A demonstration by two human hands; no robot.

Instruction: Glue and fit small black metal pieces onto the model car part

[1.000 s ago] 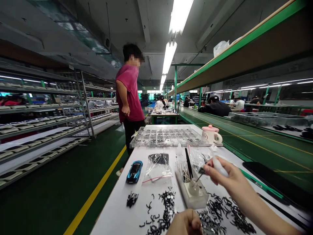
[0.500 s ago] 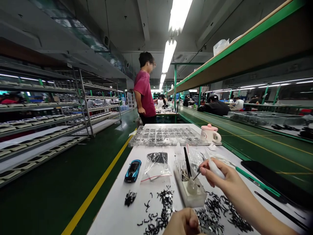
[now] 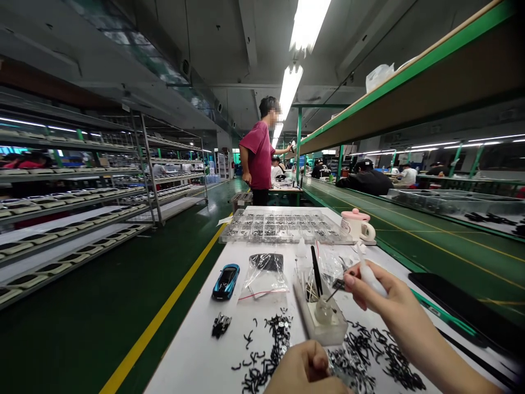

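My right hand point(image 3: 381, 293) pinches a thin dark stick point(image 3: 337, 291) between thumb and fingers. The stick slants down to the mouth of a small clear jar point(image 3: 324, 312), set in a pale holder block point(image 3: 328, 332). A white squeeze bottle point(image 3: 372, 279) with a narrow nozzle is tucked in the same hand. My left hand point(image 3: 303, 368) is closed low in front of the block, its fingertips bent inward; what they hold is hidden. Small black curved parts point(image 3: 361, 350) lie loose on both sides, with shiny metal pieces point(image 3: 348, 369) among them.
A blue toy car point(image 3: 226, 281), a clear zip bag point(image 3: 266, 276) and a small dark pile point(image 3: 221, 325) lie left. Behind stand a compartment box point(image 3: 283, 225) and a lidded mug point(image 3: 357, 224). A black tablet-like object point(image 3: 459, 298) lies right. A person in a red shirt point(image 3: 257, 156) stands beyond.
My right hand has shifted slightly right and up, with the stick still reaching the jar. My left hand stays about in place. The person in red now stretches an arm toward the shelf post.
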